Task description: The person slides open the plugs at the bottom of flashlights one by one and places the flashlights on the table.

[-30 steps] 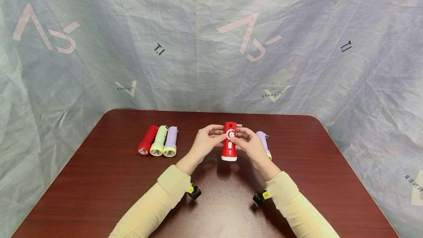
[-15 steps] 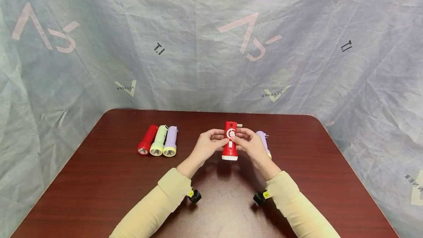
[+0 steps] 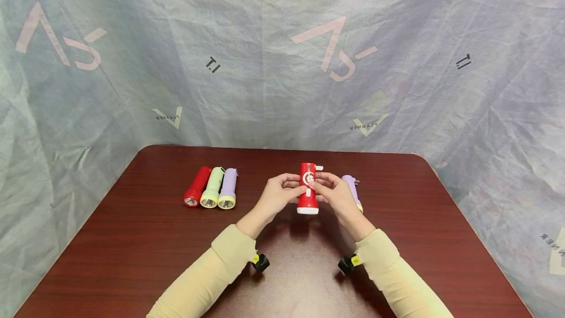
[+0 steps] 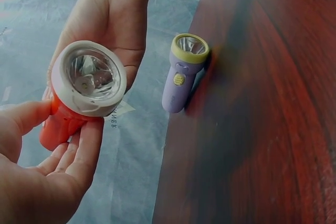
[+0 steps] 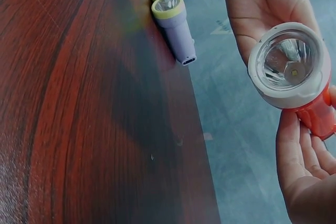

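Note:
Both hands hold a red flashlight (image 3: 307, 202) above the table, its white-rimmed lens end toward me. The left hand (image 3: 277, 195) pinches its left side, thumb on the front near the white switch. From the right, the right hand (image 3: 339, 196) grips it with the thumb on the white printed emblem. A small white piece (image 3: 320, 168) sticks out sideways at the flashlight's far end. In the left wrist view the clear lens (image 4: 93, 77) faces the camera, unlit. Partly behind the right hand lies a purple flashlight (image 3: 350, 183) with a yellow rim.
On the left of the dark red-brown table (image 3: 132, 239) lie three flashlights side by side: red (image 3: 198, 185), pale green (image 3: 214, 185) and purple (image 3: 229, 185). A grey printed cloth (image 3: 265, 87) hangs behind the table's far edge.
The red flashlight has turned slightly in the fingers and shifted a touch to the right. The left hand has moved slightly lower, its thumb now nearer the switch. The other flashlights stay put.

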Motion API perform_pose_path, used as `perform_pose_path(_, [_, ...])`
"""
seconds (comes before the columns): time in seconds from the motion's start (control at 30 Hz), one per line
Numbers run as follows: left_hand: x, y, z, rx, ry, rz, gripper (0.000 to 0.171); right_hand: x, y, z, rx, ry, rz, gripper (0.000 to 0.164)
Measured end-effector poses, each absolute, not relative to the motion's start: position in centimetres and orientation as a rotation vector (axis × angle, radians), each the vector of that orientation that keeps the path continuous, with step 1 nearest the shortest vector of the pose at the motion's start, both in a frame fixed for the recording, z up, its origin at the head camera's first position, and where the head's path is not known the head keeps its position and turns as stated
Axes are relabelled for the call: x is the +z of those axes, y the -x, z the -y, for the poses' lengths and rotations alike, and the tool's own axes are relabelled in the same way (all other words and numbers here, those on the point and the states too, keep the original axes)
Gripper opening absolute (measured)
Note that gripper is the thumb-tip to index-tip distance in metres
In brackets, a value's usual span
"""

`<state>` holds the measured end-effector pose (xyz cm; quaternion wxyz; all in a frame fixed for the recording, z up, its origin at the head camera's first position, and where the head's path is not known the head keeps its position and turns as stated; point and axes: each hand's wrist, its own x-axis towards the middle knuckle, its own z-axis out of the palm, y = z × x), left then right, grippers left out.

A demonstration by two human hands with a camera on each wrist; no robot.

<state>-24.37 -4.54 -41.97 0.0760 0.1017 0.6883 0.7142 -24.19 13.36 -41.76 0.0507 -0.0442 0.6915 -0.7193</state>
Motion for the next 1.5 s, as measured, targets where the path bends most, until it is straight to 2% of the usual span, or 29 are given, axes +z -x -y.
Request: perform_pose_path(1.5, [-41.7,25.6,3.9,2.163,-0.065,-1.993,0.037,-42.3,23.5,-14.5,-2.119,0.239,-1.947,0.054])
